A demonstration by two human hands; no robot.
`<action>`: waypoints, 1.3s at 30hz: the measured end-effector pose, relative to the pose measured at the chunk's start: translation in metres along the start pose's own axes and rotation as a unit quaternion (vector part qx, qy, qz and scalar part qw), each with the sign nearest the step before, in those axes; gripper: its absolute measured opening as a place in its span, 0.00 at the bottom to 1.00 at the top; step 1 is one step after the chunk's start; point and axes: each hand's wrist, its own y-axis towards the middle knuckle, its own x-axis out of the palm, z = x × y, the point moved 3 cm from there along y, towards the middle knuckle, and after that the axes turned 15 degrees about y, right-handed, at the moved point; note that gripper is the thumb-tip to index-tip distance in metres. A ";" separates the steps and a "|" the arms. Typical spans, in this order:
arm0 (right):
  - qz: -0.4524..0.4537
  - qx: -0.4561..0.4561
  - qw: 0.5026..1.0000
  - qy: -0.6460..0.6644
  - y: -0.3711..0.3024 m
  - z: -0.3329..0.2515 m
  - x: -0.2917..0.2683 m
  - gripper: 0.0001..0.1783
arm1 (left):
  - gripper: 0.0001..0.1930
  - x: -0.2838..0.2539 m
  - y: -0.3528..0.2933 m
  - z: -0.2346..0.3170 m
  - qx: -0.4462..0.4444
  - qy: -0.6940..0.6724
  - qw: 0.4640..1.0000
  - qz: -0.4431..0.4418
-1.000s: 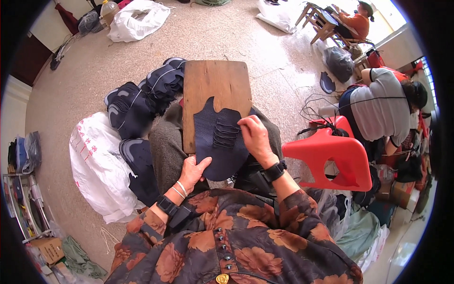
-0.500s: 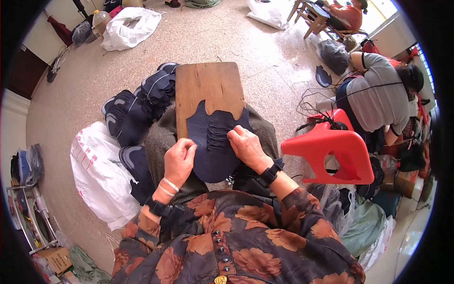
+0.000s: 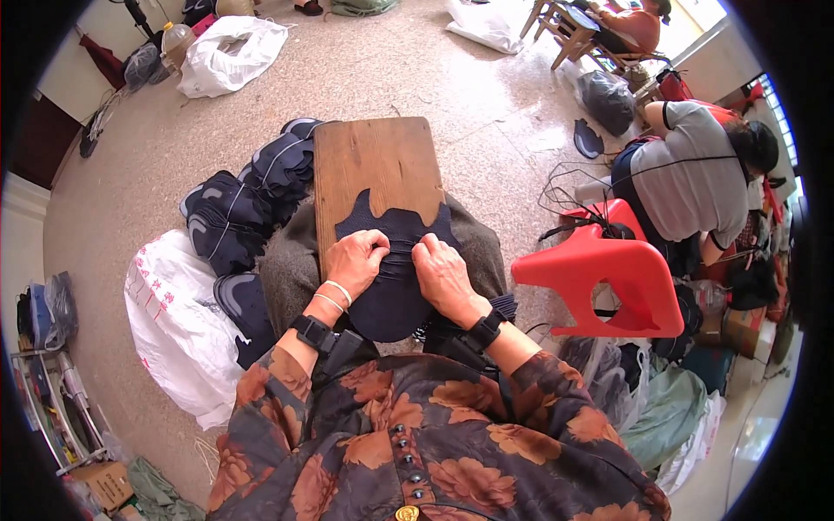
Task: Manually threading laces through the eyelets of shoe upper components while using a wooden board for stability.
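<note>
A navy fabric shoe upper (image 3: 387, 311) lies over the near end of a wooden board (image 3: 376, 161) resting across my lap. Its far edge is notched, with pointed ends, and its near end is rounded. Thin dark cords (image 3: 399, 258) run side to side across its middle. My left hand (image 3: 354, 262) is closed in a pinch at the left ends of these cords. Opposite it, my right hand (image 3: 446, 280) pinches at their right ends. The fingertips hide exactly what each one grips.
Tied bundles of dark shoe uppers (image 3: 228, 217) lie on the floor to the left, beside a white sack (image 3: 178, 321). On the right stands a red plastic stool (image 3: 608, 273), with a bent-over person (image 3: 686, 169) beyond it. A loose dark piece (image 3: 588, 139) lies on the floor.
My left hand has moved right and up from the upper's left edge onto the cords. The right hand stays near the cords' right ends, and the cords look drawn flatter.
</note>
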 end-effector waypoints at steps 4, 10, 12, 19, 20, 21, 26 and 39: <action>0.015 0.019 0.999 0.020 0.000 -0.001 0.000 0.08 | 0.04 0.003 0.000 -0.004 0.006 0.000 1.000 0.010; 0.026 0.008 0.995 0.096 0.002 0.003 -0.007 0.03 | 0.04 0.001 0.002 -0.003 0.021 0.009 1.000 0.014; 0.036 0.008 0.993 0.113 0.001 0.004 -0.008 0.03 | 0.05 -0.001 0.003 -0.004 -0.020 -0.042 0.999 0.013; 0.076 0.044 0.985 0.145 0.001 0.005 -0.010 0.04 | 0.10 -0.006 0.015 -0.012 -0.083 -0.029 0.996 -0.026; 0.077 0.043 0.985 0.145 0.001 0.005 -0.010 0.04 | 0.10 -0.005 0.015 -0.011 -0.082 -0.029 0.996 -0.026; 0.086 0.043 0.985 0.146 0.000 0.006 -0.009 0.04 | 0.10 -0.005 0.014 -0.009 -0.077 -0.011 0.997 -0.020; 0.172 0.058 0.960 0.214 0.000 0.018 -0.004 0.06 | 0.10 -0.003 0.016 -0.008 -0.111 0.030 0.993 -0.022; 0.062 0.052 0.980 0.182 0.032 0.019 -0.004 0.05 | 0.10 -0.005 0.020 -0.008 -0.109 0.023 0.993 -0.045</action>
